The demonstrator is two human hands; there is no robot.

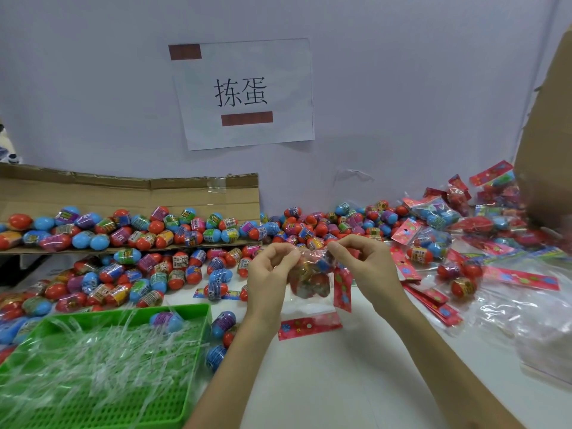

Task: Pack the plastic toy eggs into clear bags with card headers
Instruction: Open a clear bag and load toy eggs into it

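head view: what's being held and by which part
The clear bag of eggs, pinched at its top edge by the left hand and right hand.

I could not count the eggs (pixel 320 283) in the blurred clear bag (pixel 301 294) at centre; the left hand (pixel 269 274) and right hand (pixel 362 267) hid its top. Egg labels (pixel 179 261) were too small to read. The green tray (pixel 202 342) ran off the lower left, the cardboard box (pixel 544 134) off the right edge.

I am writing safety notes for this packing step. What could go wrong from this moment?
The left hand and right hand pinch only the top of the clear bag, held above the table; a slip could spill its eggs. The red card header hangs loose beside the bag, so it may end up crooked.
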